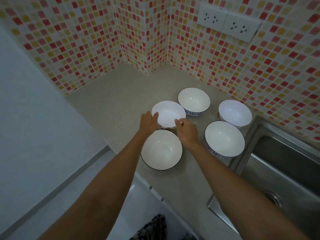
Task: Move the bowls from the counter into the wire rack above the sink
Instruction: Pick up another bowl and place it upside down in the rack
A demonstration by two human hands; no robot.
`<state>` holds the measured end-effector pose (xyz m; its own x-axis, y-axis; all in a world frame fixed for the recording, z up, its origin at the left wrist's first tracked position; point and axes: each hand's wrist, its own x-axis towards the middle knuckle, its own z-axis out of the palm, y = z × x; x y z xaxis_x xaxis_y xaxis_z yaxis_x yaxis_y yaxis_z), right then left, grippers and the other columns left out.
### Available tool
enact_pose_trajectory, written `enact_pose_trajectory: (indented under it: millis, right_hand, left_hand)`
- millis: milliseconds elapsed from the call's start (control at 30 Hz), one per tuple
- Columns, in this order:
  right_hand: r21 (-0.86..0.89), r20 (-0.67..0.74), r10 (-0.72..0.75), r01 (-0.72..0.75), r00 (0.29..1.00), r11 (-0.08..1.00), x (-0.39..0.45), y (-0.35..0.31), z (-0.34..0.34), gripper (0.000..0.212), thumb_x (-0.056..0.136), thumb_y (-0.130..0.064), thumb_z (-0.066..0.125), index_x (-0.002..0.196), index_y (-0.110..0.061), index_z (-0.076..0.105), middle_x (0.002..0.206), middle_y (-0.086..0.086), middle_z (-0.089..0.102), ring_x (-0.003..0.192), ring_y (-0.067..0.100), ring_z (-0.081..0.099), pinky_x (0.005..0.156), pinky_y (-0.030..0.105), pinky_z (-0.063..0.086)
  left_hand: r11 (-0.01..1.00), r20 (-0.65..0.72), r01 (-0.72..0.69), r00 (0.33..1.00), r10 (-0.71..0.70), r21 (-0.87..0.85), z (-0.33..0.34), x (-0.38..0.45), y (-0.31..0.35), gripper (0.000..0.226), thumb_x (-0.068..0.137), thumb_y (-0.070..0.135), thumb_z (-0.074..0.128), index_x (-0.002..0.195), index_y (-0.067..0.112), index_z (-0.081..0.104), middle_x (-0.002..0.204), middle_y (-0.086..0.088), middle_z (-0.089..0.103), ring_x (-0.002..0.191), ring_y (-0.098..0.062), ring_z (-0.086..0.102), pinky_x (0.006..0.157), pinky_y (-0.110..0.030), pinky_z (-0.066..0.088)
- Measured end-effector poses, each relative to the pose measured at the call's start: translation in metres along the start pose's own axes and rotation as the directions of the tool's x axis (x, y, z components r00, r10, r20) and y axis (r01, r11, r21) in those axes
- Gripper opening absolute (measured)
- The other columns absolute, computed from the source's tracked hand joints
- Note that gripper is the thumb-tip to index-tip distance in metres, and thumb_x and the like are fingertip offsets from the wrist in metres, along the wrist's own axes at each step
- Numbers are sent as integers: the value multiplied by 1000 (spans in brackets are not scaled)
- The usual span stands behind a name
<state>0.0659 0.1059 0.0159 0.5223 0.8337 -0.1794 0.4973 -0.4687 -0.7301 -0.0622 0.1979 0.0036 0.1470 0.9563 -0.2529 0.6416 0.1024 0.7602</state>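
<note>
Several white bowls stand on a beige counter (110,108). My left hand (149,121) and my right hand (186,129) both grip a plain white bowl (168,113) by its near rim, one on each side. A dark-rimmed bowl (161,149) sits just below my hands. Another dark-rimmed bowl with a blue pattern (194,101) is behind it, a patterned one (224,139) is to the right, and a plain white one (235,113) stands near the wall. The wire rack is out of view.
A steel sink (284,167) with a drain lies at the right, below the counter edge. Mosaic tiled walls (225,58) enclose the corner, with two sockets (228,23) high on the right wall. A white surface runs along the left.
</note>
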Motion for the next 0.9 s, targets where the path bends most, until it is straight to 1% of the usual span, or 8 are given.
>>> enact_pose_trajectory:
  millis: [67, 233, 400, 500, 567, 700, 800, 900]
  right_hand:
    - [46, -61, -3, 6, 998, 999, -2, -5, -3, 40, 93, -36, 55, 117, -6, 64, 110, 16, 69, 106, 32, 61, 90, 33, 44]
    - [211, -172, -24, 61, 985, 976, -9, -16, -17, 28, 86, -18, 66, 111, -12, 54, 90, 6, 65, 87, 26, 65, 77, 33, 50]
    - [313, -136, 76, -30, 988, 949, -12, -11, -48, 57, 84, -7, 57, 137, -13, 36, 118, 8, 59, 105, 28, 58, 87, 40, 51]
    - [269, -99, 134, -103, 986, 958, -17, 4, -71, 54, 87, -12, 52, 139, -14, 40, 131, 10, 56, 118, 33, 52, 89, 39, 53]
    - [303, -90, 182, -147, 979, 942, -25, 18, -87, 50, 91, -14, 49, 140, -13, 41, 130, 8, 54, 116, 31, 52, 66, 22, 55]
    - [398, -133, 274, -203, 952, 895, -38, 43, -135, 48, 93, -20, 46, 141, -16, 40, 130, 6, 51, 108, 28, 53, 83, 46, 57]
    - [463, -180, 299, -188, 937, 866, -51, 56, -187, 45, 94, -17, 45, 139, -16, 42, 122, 3, 50, 99, 24, 52, 75, 41, 59]
    - [460, -278, 257, -107, 926, 882, -71, 67, -244, 38, 93, -23, 50, 131, -18, 50, 120, 5, 59, 103, 27, 58, 84, 48, 56]
  left_hand:
    - [988, -33, 70, 997, -75, -134, -4, 3, 6, 45, 94, 33, 46, 122, -2, 52, 126, -24, 53, 107, -36, 57, 90, -35, 45]
    - [888, 18, 149, 988, -156, -435, -17, 0, 31, 28, 87, 9, 41, 114, 10, 36, 119, -12, 46, 103, -30, 52, 89, -49, 53]
    - [863, 185, 125, 982, -37, -489, -10, -27, 61, 45, 83, 5, 40, 127, 14, 39, 117, -7, 48, 97, -24, 49, 85, -43, 49]
    - [841, 257, 129, 966, 12, -526, 4, -50, 83, 32, 94, 19, 42, 125, 21, 46, 117, -5, 54, 97, -23, 53, 87, -41, 46]
    - [825, 315, 147, 948, 39, -545, 15, -64, 97, 31, 97, 42, 40, 123, 26, 48, 114, -2, 57, 98, -22, 56, 88, -39, 47]
    - [717, 524, 298, 845, 111, -631, 47, -90, 131, 56, 88, 63, 41, 130, 27, 50, 122, -7, 63, 107, -29, 62, 84, -43, 55]
    - [670, 556, 288, 800, 224, -685, 73, -112, 164, 55, 90, 61, 38, 134, 29, 47, 128, -8, 59, 113, -29, 59, 77, -42, 59]
    - [669, 545, 209, 766, 342, -714, 97, -132, 202, 48, 88, 63, 44, 127, 36, 53, 134, -9, 57, 116, -33, 58, 91, -56, 51]
